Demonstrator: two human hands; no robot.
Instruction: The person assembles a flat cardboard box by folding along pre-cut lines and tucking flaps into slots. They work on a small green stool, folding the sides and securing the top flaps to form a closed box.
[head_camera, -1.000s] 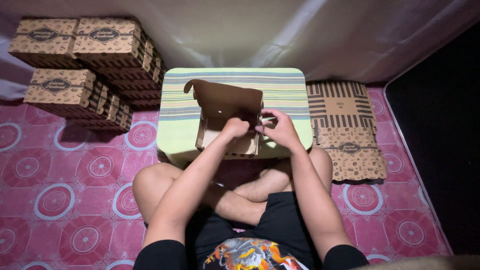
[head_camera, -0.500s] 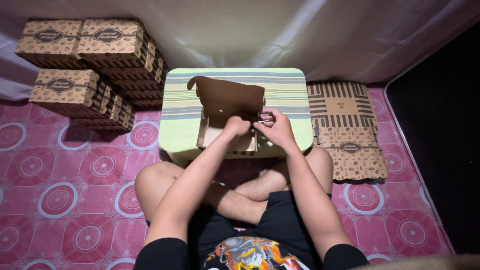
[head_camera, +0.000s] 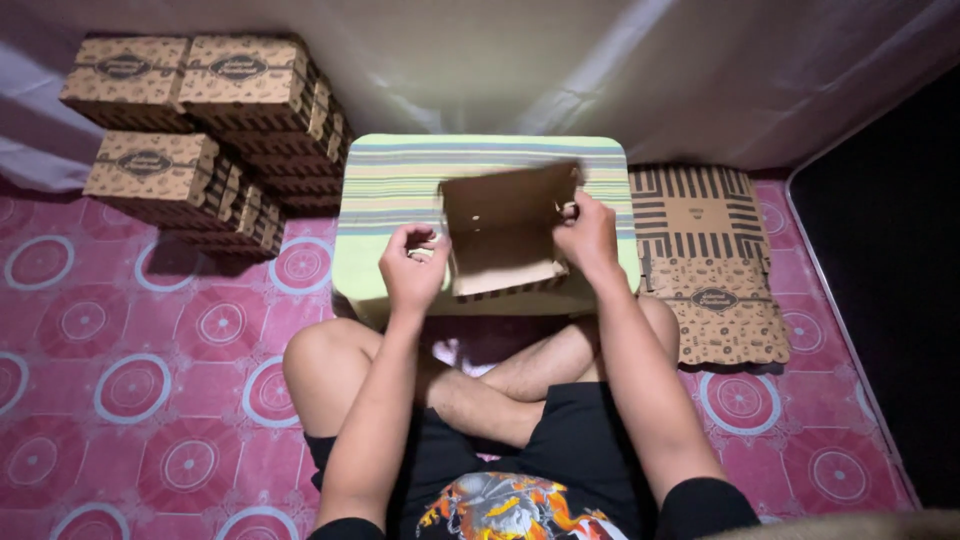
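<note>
We hold one half-folded cardboard box (head_camera: 505, 240) mid-frame, left hand (head_camera: 415, 268) and right hand (head_camera: 588, 238) each gripping a side; four folded boxes (head_camera: 190, 130) upper left.

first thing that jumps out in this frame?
The half-folded brown box at centre, on the striped table, with the left hand and right hand on its sides. Next, the stack of finished boxes upper left and the flat blanks on the pink mat at right.

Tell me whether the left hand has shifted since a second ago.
Yes. The left hand has moved left, off the cardboard box, towards the striped table's left edge.
</note>
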